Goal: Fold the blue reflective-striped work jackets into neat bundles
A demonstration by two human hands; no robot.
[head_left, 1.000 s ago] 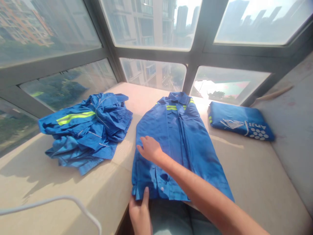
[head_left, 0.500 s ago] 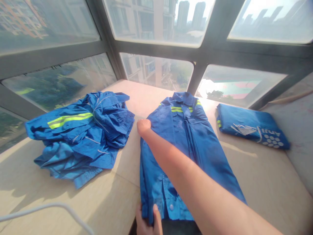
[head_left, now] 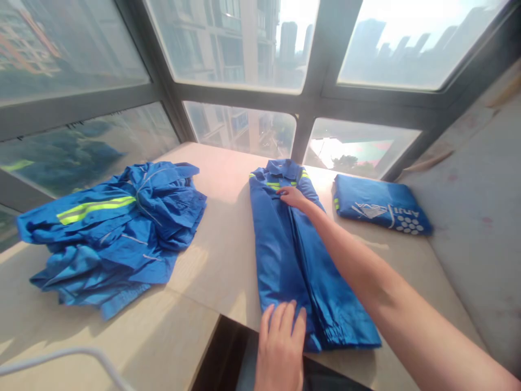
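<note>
A blue work jacket [head_left: 272, 260] with yellow reflective stripes lies in front of me, its collar toward the window. Its left side is folded over toward the middle, with the long edge running down the front. My left hand [head_left: 281, 342] rests on the lower left part of the jacket, fingers stretched out over the cloth. Farther up, my right hand [head_left: 292, 196] touches the chest just below the stripe, its fingers extended and partly apart. The right forearm passes above the jacket's right side and hides some of it.
A crumpled blue jacket [head_left: 122, 217] with a yellow stripe is on the left. On the right sits a folded blue garment [head_left: 378, 198] with white print, near the wall [head_left: 480, 217]. A white cable [head_left: 73, 352] curves at lower left. Window frames [head_left: 240, 100] border the ledge.
The jacket's left side has been turned inward over the front. My right hand has moved from the left edge to the chest; my left hand has gone from gripping the hem to lying flat.
</note>
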